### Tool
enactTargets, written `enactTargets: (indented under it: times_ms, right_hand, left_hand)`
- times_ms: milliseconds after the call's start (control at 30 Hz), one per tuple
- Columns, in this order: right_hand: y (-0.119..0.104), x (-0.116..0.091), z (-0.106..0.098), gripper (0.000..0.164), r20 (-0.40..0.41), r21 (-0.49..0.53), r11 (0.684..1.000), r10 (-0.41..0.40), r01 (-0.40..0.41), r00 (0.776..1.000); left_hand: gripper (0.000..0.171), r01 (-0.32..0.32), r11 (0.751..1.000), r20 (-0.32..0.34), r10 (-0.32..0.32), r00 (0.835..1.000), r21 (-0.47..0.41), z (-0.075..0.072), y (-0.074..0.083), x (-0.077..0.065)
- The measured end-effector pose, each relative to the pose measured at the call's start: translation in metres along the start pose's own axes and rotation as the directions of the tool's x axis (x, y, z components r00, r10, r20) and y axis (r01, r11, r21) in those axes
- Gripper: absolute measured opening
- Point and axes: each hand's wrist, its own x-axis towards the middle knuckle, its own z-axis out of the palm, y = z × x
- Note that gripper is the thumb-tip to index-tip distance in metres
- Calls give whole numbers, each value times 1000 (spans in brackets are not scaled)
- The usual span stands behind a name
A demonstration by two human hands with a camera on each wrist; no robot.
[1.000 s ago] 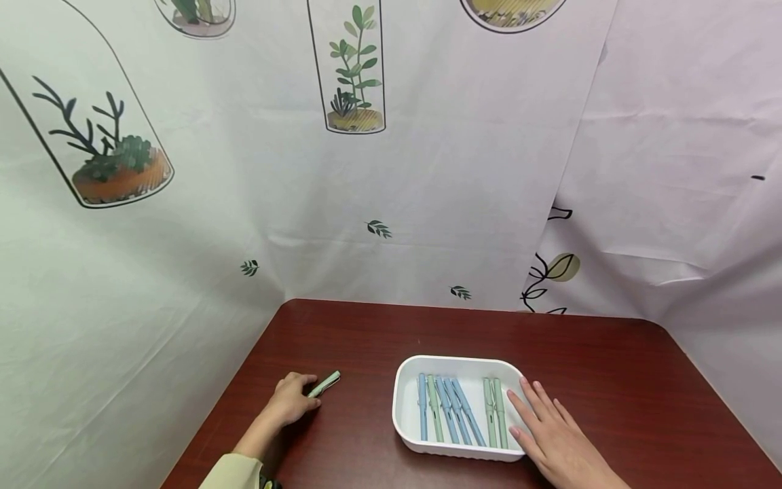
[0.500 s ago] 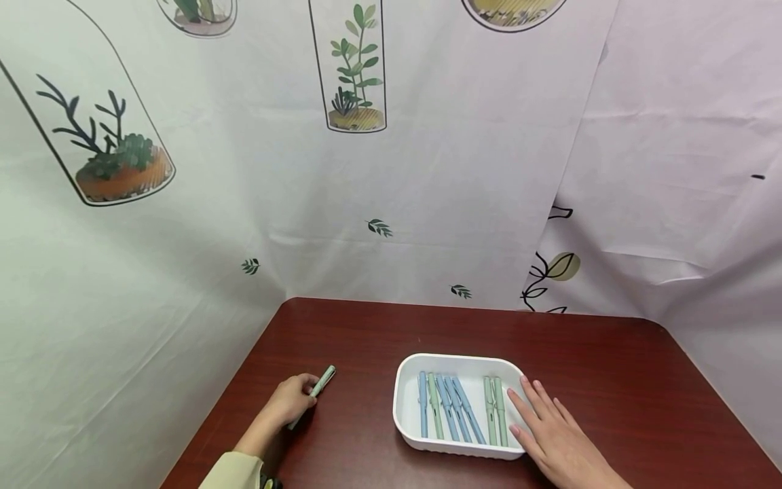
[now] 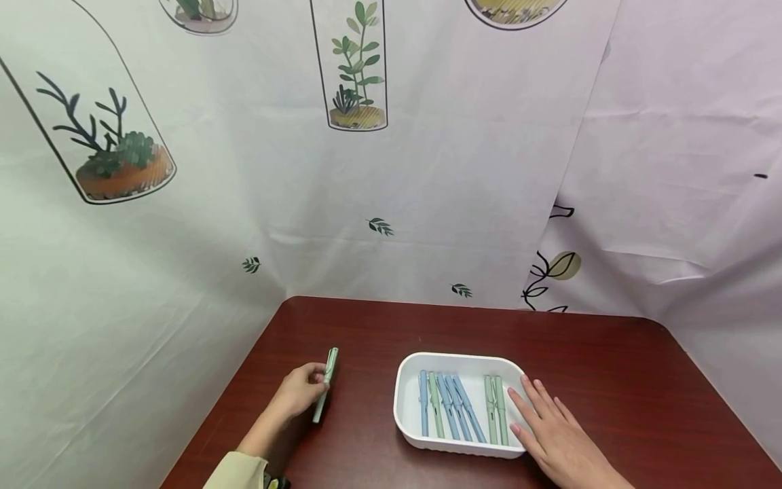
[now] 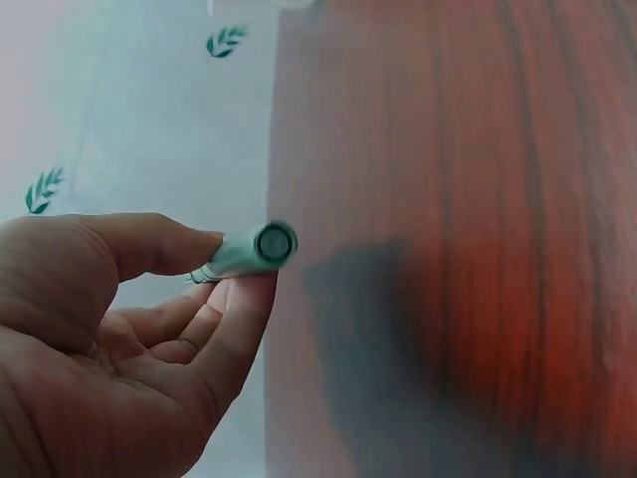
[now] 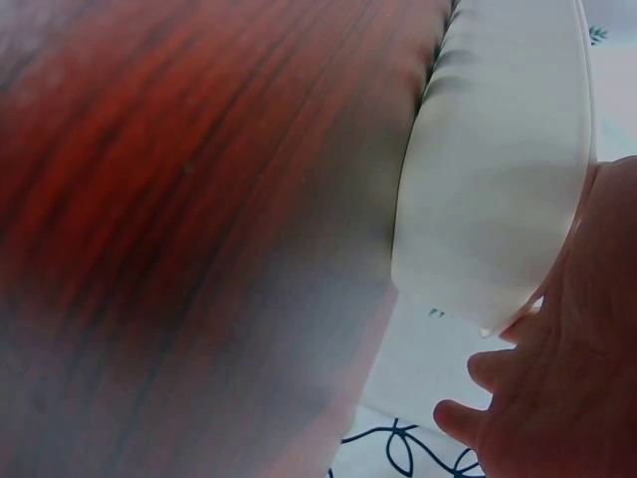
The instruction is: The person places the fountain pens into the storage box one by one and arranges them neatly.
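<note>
My left hand [image 3: 299,390] pinches a light green pen [image 3: 326,386] between thumb and fingers, left of the white tray [image 3: 398,407]. In the left wrist view the pen [image 4: 249,251] points its round end toward the camera, and the table lies below it. With fingers straight and spread, my right hand [image 3: 552,435] rests on the tray's right rim. Inside the tray lie several blue pens [image 3: 424,404] and green pens [image 3: 491,409], grouped on the left and right. From the right wrist, the tray's outer wall [image 5: 498,169] shows beside the hand [image 5: 557,368].
The dark red wooden table [image 3: 366,326] has rounded far corners. White cloth [image 3: 427,183] printed with plants hangs behind it and along both sides. A dark band [image 3: 276,482] sits at the left wrist, below a pale sleeve.
My left hand has taken the green pen up, turned it more upright and shifted slightly right and away from me. The right hand and the tray stay in place.
</note>
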Motion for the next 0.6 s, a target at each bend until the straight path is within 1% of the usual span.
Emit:
enactTargets:
  times_ms: [67,167,300,467,600]
  right_hand:
    - [0,0,0,57,-11,-7,1000,-9,9,1000]
    - [0,0,-1,58,-3,-3,1000,-1,1,1000]
    - [0,1,-1,59,10,6,1000,10,-10,1000]
    - [0,1,-1,58,7,10,1000,6,-6,1000]
    - [0,1,0,58,8,18,1000,5,-5,1000]
  left_hand:
    - [35,-2,998,-1,2,1000,-61,2,4,-1]
    - [36,-6,987,5,6,1000,-162,6,11,-2]
    - [37,-11,959,28,20,999,-282,11,19,-3]
    - [39,-34,928,81,69,994,-371,17,27,-2]
    - [42,-28,903,131,92,987,-429,20,33,-3]
